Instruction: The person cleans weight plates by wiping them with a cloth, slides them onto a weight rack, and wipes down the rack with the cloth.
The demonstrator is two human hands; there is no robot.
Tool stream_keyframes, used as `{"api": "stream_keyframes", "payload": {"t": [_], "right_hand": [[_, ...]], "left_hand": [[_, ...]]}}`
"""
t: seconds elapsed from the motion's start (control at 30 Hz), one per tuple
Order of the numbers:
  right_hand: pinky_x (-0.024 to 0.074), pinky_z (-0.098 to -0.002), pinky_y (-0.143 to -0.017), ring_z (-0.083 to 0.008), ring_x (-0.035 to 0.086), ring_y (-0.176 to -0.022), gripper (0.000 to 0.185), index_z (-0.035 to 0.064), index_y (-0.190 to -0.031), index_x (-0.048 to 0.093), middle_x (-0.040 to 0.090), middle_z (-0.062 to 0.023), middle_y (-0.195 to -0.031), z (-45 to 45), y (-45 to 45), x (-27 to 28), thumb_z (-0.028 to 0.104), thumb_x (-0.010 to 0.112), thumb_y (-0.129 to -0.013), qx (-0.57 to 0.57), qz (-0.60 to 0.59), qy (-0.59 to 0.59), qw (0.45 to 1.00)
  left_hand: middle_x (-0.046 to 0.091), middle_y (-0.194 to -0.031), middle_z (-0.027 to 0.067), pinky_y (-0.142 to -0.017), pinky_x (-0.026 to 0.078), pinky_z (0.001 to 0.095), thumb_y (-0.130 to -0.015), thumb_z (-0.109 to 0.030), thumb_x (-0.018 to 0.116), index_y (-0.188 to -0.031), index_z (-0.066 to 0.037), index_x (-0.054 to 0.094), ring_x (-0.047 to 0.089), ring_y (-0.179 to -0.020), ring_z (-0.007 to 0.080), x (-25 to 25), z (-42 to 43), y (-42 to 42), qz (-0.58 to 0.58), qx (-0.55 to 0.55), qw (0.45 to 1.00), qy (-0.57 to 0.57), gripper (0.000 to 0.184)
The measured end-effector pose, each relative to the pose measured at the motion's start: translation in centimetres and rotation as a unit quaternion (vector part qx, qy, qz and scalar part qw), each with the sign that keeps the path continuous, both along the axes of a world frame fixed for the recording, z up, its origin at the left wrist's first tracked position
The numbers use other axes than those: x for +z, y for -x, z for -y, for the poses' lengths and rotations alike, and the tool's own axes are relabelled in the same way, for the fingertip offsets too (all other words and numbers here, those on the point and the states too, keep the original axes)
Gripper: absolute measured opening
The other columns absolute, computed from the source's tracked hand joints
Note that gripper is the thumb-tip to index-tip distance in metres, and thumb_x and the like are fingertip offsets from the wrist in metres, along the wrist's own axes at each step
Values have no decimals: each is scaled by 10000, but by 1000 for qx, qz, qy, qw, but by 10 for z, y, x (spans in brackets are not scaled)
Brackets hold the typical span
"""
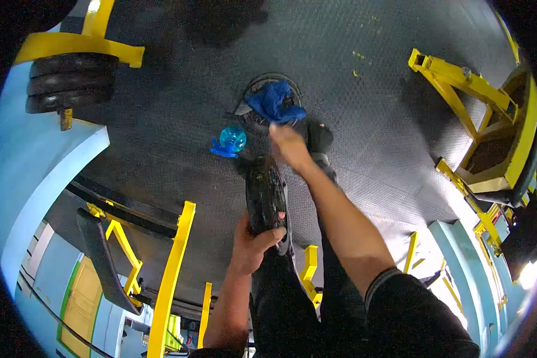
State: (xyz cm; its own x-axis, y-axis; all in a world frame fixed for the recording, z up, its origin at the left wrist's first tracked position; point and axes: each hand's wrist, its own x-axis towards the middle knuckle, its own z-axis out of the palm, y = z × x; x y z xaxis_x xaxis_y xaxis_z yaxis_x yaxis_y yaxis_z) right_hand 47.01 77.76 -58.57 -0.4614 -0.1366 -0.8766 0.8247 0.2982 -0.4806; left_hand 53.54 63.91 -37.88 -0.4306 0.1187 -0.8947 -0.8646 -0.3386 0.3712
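Head view: left hand (255,241) closed around the near part of a black weight plate (262,194), thumb laid across its face and a fingertip showing at the right side. Plate stands roughly on edge, above the person's dark-clothed legs (286,292), its face turned partly to the left.

Right hand (290,148) extended to the far side of the held plate, fingers partly curled and bunched, not spread. Fingertips lie at the near edge of a blue cloth (271,101) (motion blur here; cannot tell whether the cloth is pinched or merely met).

Cloth is crumpled, lying over a second round plate (296,89) flat on the black textured floor (352,137). This plate is beyond the held one; its dark rim shows around the cloth.

Spray bottle (232,138), transparent blue-green with a blue trigger head, on the floor to the left of the right hand, near the floor plate and apart from both hands. Dark shoe (320,136) just to the right of the right hand.

Surroundings: stacked black plates (71,82) on a yellow rack (80,46), far left; black pad (104,259) and yellow upright (173,277), near left; yellow-framed equipment (465,80) at right.
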Motion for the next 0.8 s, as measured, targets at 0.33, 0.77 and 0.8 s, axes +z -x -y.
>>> {"api": "stream_keyframes", "payload": {"t": [0.33, 0.77, 0.8], "right_hand": [[441, -426, -958, -289, 539, -1116, 673, 63, -1281, 491, 540, -131, -1262, -10, -46, 220, 601, 503, -878, -375, 270, 286, 839], [433, -438, -966, -308, 538, -1122, 809, -78, -1273, 468, 535, -208, -1256, -26, 108, 485, 609, 541, -853, -139, 36, 143, 979], [441, -405, -904, -272, 547, -1040, 682, -64, -1201, 506, 559, -174, -1156, -17, 119, 495, 523, 567, -860, -79, -27, 135, 987]], "left_hand": [[629, -974, 100, -812, 489, 358, -726, -210, 728, -1076, -6, 609, 615, -906, 204, 146, 14, 3, 55, -13, 998, 14, 422], [598, -1161, 89, -936, 433, 359, -879, -144, 625, -1225, 0, 534, 553, -1072, 212, 325, 21, 62, -144, 215, 964, 57, 385], [570, -1215, 99, -948, 425, 360, -893, -184, 626, -1272, -3, 501, 531, -1111, 220, 320, 33, 69, -150, 242, 955, 84, 439]]}}
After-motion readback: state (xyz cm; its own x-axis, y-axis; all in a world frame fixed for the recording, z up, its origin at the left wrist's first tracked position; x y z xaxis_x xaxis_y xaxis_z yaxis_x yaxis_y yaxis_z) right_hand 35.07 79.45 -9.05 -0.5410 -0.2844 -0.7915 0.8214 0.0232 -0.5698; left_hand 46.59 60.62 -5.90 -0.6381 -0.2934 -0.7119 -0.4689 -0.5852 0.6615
